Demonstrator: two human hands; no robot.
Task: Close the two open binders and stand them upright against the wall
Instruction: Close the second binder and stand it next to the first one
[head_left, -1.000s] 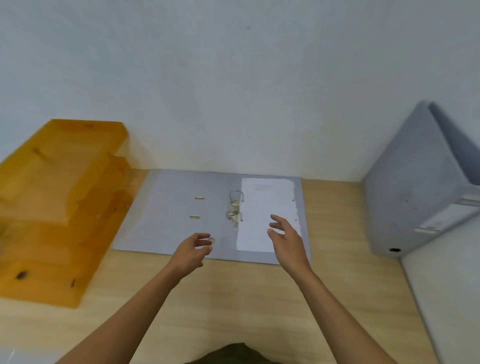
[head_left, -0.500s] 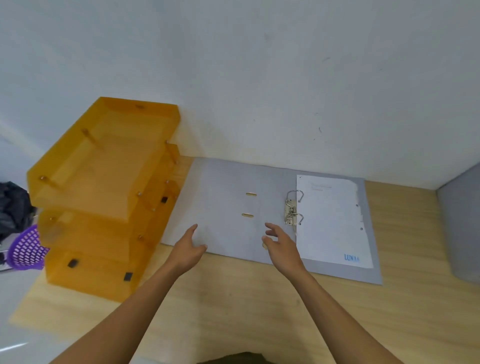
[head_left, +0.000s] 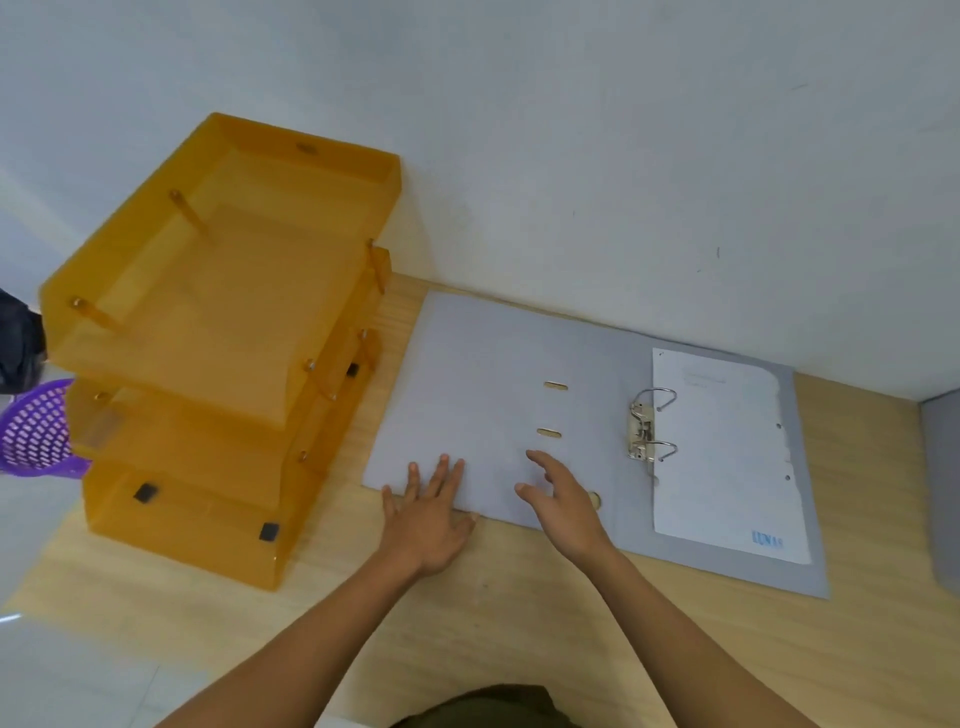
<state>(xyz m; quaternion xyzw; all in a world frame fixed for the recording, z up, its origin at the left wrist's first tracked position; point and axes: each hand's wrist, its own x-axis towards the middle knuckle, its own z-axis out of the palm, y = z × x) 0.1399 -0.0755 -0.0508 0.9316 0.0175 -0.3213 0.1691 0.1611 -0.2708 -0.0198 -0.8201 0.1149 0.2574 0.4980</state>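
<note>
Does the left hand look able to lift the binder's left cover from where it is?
Probably yes. The left hand lies flat at the near edge of the open binder, fingers on its left cover, which has nothing on it. The orange tray stack stands beside the binder, apart from that edge.

Orange translucent tray stack (head_left: 218, 332), three tiers, on light wood desk (head_left: 519, 623) at left, rear against white wall (head_left: 571, 130). Small black squares on lowest tier front. Purple perforated basket (head_left: 36, 431) at far left edge, partly hidden behind trays. Dark object (head_left: 15, 343) above basket, cropped by frame, kind unclear. Pale floor (head_left: 62, 675) at lower left.
</note>
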